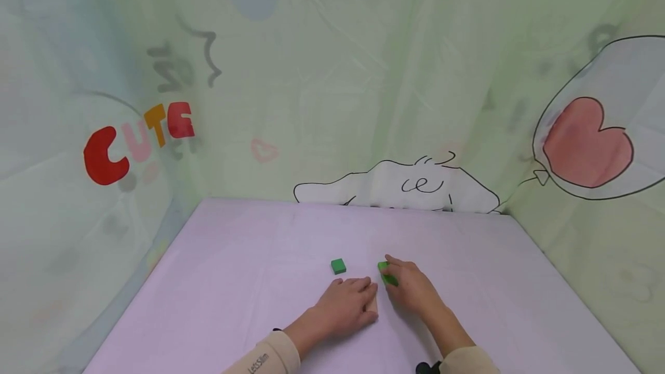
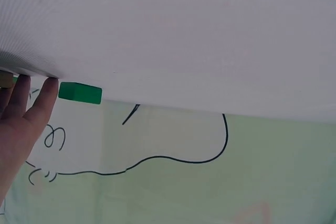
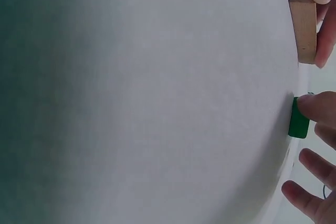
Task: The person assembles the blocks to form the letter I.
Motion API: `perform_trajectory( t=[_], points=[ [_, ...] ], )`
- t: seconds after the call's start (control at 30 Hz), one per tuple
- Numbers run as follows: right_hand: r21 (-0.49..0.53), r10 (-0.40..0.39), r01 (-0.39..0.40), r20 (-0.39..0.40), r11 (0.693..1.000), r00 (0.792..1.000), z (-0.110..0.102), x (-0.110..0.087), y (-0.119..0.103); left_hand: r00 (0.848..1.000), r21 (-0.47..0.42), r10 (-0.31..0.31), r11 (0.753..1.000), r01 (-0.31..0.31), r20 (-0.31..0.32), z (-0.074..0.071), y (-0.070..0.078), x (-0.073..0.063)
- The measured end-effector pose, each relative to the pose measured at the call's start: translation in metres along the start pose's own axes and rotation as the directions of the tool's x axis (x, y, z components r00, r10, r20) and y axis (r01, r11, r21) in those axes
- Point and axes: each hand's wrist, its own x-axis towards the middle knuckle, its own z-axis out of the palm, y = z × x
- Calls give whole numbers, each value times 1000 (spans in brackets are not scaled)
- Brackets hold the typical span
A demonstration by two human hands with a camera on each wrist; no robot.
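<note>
Though near left hand (image 1: 345,308), untouched block (image 1: 338,266).

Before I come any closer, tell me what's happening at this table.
A person is handling small blocks on the table. Their left hand holds a pale wooden block, and their right hand grips a bright green block just beyond it, slightly to the right. A darker green block lies on its own past the left hand, with neither hand on it.
</note>
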Motion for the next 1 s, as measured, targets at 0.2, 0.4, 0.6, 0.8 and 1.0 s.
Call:
perform_trajectory(
  t=[0.2,0.4,0.6,0.8,1.0],
  points=[
    [48,31,-33,44,998,999,-1,2,2,1000,-23,-3,1000,2,-16,4,-2,2],
    [49,74,-79,100,996,992,0,6,5,999,-12,-4,1000,3,-35,8,-3,3],
    [52,78,-82,74,995,994,1,6,9,998,14,11,1000,-10,-55,10,-6,7],
    [26,31,-32,40,999,999,-1,6,9,996,47,30,999,-26,-85,10,-8,8],
    [22,5,-6,39,1000,999,-4,4,8,993,57,58,997,-52,-105,11,-10,8]
  ],
)
